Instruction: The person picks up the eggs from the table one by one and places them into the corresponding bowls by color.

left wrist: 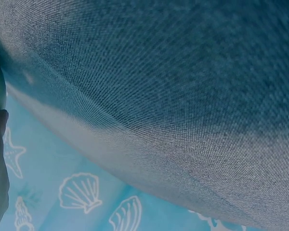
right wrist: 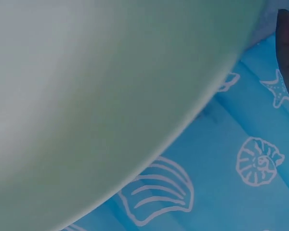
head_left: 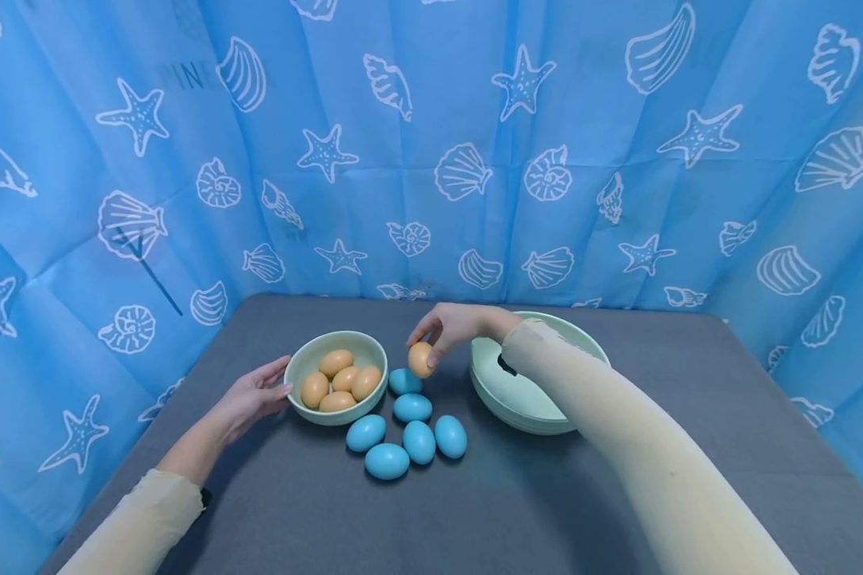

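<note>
1. Head view: I see the right hand point(head_left: 460, 323) pinching a tan egg point(head_left: 420, 360) between thumb and fingers, between the two bowls, just by the upper blue eggs point(head_left: 412, 408) on the tabletop point(head_left: 295, 487).
2. The left hand point(head_left: 255, 397) looks relaxed, thumb and fingers against the outside of the small bowl point(head_left: 365, 350), which holds five tan eggs point(head_left: 344, 378).
3. To carry the egg well, I'd keep the pinch light but sure, and lift it clear of the six blue ones, which could roll if nudged.
4. I'd keep the small bowl steadied without tipping it.
5. The right sleeve point(head_left: 618, 415) hides part of the large bowl point(head_left: 499, 407), so I can't vouch for all its inside.
6. Left wrist view shows only a sliver of bowl; right wrist view is mostly blurred bowl, the held egg out of sight.
</note>
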`<state>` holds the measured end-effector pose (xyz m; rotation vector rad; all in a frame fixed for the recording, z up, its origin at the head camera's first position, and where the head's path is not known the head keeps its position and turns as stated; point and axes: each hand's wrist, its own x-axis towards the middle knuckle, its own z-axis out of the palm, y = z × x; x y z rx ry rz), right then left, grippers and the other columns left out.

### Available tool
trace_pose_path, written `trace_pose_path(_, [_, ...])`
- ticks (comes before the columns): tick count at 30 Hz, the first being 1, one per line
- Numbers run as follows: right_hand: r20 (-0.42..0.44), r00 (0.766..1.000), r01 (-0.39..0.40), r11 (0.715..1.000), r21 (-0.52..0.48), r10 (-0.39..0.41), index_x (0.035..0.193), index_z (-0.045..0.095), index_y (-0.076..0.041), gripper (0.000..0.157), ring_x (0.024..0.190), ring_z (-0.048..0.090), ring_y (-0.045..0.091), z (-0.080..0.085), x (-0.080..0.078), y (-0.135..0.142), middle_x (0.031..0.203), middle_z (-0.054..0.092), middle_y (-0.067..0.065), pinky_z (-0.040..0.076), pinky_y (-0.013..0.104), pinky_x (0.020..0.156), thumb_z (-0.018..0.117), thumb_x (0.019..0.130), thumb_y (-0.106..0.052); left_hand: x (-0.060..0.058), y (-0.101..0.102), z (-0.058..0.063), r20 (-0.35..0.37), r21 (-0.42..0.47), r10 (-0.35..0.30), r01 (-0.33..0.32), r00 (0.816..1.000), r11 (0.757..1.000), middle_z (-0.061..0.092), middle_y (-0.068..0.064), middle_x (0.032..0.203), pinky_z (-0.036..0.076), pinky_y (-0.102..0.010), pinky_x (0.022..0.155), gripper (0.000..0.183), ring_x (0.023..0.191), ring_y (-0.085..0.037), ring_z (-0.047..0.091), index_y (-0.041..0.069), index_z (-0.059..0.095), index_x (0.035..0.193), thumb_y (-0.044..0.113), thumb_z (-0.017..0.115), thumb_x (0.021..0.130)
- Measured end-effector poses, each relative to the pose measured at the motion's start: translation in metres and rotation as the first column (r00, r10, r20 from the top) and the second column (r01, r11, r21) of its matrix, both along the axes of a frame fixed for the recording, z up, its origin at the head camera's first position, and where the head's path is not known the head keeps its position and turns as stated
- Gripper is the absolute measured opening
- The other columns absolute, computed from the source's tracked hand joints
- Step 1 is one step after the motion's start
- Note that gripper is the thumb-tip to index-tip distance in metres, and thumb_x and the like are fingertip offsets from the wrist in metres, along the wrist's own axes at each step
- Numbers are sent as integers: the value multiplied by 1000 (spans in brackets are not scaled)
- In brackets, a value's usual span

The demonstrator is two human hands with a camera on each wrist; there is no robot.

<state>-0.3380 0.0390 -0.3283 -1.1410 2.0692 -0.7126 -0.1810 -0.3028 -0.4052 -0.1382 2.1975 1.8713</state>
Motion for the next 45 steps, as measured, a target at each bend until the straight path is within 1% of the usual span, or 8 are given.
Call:
trace_pose_path(5, [14, 1000, -7, 995, -96, 9, 132, 58, 1, 52, 115, 59, 25, 4, 1, -12, 125, 63, 8, 53, 31, 90, 76, 85, -10, 0, -1, 0, -7, 0, -4, 4, 1000, 1000, 2, -22, 159, 34, -51, 108, 67, 143, -39, 19, 1, 5, 155, 7, 47, 103])
trace_pose_path(8, [14, 1000, -15, 989, -146, 17, 133, 57, 3, 52, 115, 59, 24, 5, 3, -20, 126, 63, 10, 53, 30, 90, 75, 85, -9, 0, -2, 1, -3, 5, -2, 2, 1000, 1000, 2, -22, 159, 33, -51, 109, 67, 143, -39, 18, 1, 5, 155, 7, 47, 103])
trace_pose_path(12, [2, 1000, -23, 984, -176, 23, 133, 57, 2, 52, 113, 61, 21, 7, 5, -30, 127, 62, 11, 53, 30, 89, 75, 85, -9, -1, -2, 2, 7, 13, -4, 4, 1000, 1000, 2, -22, 160, 33, -51, 109, 67, 143, -39, 17, 1, 4, 155, 7, 47, 103])
trace_pose_path(17, [-5, 1000, -9, 982, -187, 8, 132, 59, 0, 52, 112, 61, 21, 6, 7, -40, 126, 62, 10, 53, 29, 87, 76, 84, -9, -2, -2, 2, 5, 10, -8, 8, 1000, 1000, 3, -21, 160, 33, -50, 109, 68, 143, -39, 18, 1, 5, 155, 8, 48, 103])
trace_pose_path(25, [25, 1000, 22, 981, -192, -18, 131, 60, -2, 51, 111, 61, 24, 5, 11, -49, 125, 63, 9, 54, 29, 86, 77, 84, -9, -2, -2, 2, -3, 6, -11, 11, 1000, 1000, 3, -22, 160, 33, -51, 109, 67, 143, -39, 18, 0, 5, 154, 7, 47, 102])
trace_pose_path(33, [-7, 1000, 4, 982, -187, -5, 133, 56, 2, 53, 116, 59, 26, 2, 13, -61, 131, 59, 12, 53, 27, 88, 75, 85, -9, -2, -2, 2, 17, 17, -8, 8, 1000, 1000, 1, -22, 160, 32, -52, 109, 68, 144, -39, 15, 0, 4, 154, 6, 48, 102])
trace_pose_path(39, [5, 999, 42, 980, -197, -42, 133, 57, 3, 52, 114, 60, 25, -4, 17, -72, 133, 57, 14, 52, 26, 88, 75, 85, -6, -1, -2, 2, 20, 24, -5, 5, 1000, 1000, 2, -22, 160, 32, -52, 109, 69, 144, -39, 14, 0, 4, 155, 7, 48, 102])
trace_pose_path(45, [7, 999, 34, 982, -188, -33, 131, 58, 3, 51, 114, 60, 24, -14, 22, -86, 133, 57, 13, 51, 25, 90, 76, 84, -4, -1, -1, 1, 5, 23, -12, 12, 1000, 1000, 2, -22, 160, 33, -52, 109, 68, 144, -39, 16, 0, 5, 154, 6, 48, 102])
